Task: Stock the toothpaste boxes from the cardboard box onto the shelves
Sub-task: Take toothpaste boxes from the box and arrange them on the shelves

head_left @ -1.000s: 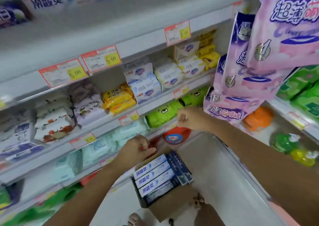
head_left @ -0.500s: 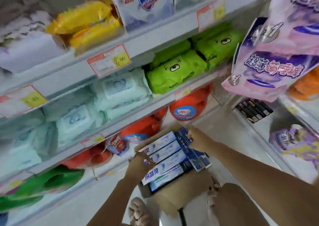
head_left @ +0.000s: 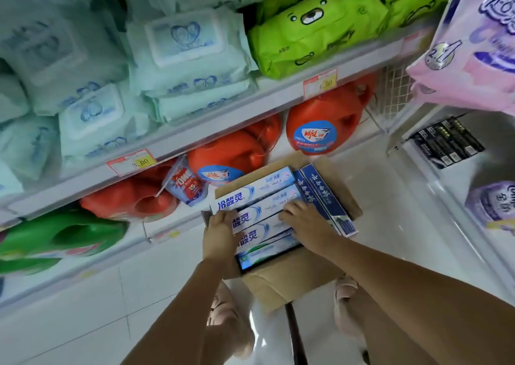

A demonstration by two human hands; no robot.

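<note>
A white metal shelf [head_left: 223,119] is running diagonally across the view, carrying pale green wipe packs [head_left: 178,58] and bright green packs [head_left: 315,27] printed with a bear face. Two price tags [head_left: 320,82] are hanging on its front edge. Below it, orange jugs [head_left: 320,130] and green jugs [head_left: 61,236] are sitting on the bottom shelf [head_left: 133,242], with a red and blue pouch [head_left: 185,185] leaning among the orange ones. A wire mesh panel [head_left: 395,91] is closing the far end. Pink and purple packs [head_left: 468,44] are hanging at the right, above a second white rack [head_left: 457,180] holding black boxes [head_left: 446,141]. The white tiled floor [head_left: 83,323] is reflecting soft light.
</note>
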